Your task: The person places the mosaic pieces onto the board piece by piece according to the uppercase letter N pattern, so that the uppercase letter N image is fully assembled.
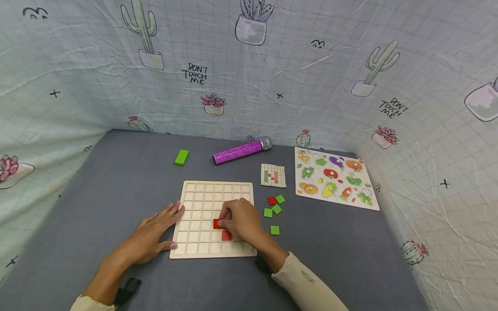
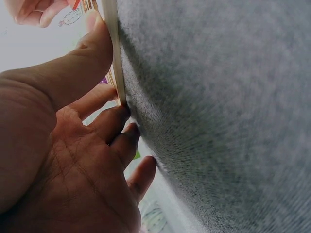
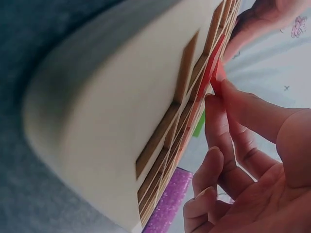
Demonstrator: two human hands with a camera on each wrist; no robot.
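A wooden grid board (image 1: 196,201) with square recesses lies in front of me. My right hand (image 1: 242,219) pinches a red square tile (image 1: 216,223) between thumb and fingertips, low over the board's middle. In the right wrist view that red tile (image 3: 217,80) stands tilted at the grid. Another red tile (image 1: 226,235) sits in a recess just below, and the hand hides part of the board's right side. With fingers spread, my left hand (image 1: 153,233) rests along the board's left edge; its thumb (image 2: 99,46) touches the rim in the left wrist view.
Right of the board lie loose green tiles (image 1: 275,230) and a red tile (image 1: 272,201). Behind them are a small pattern card (image 1: 273,175) and a vegetable picture board (image 1: 336,177). A purple glitter microphone (image 1: 238,153) and a green block (image 1: 181,157) lie at the back.
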